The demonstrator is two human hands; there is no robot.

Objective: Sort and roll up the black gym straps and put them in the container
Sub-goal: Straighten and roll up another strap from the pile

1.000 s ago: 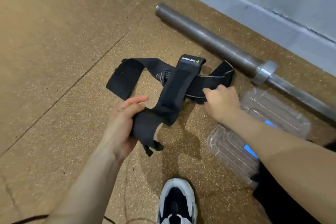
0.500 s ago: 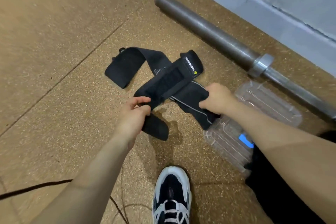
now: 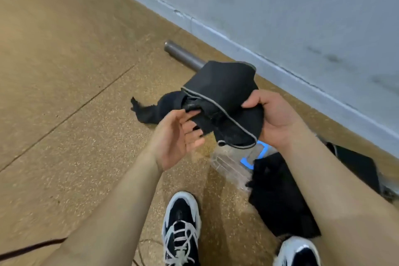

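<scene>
No words, brands or numbers can be read anywhere in the frame. The black straps (image 3: pixel 218 93) bunched at the centre are blurred, and any print on them cannot be made out. The clear container (image 3: pixel 228 164) at lower centre carries a bright blue mark, which reads only as a plain coloured outline, not as letters or digits. The shoes (image 3: pixel 181 229) along the bottom edge show only black and white panels.
</scene>
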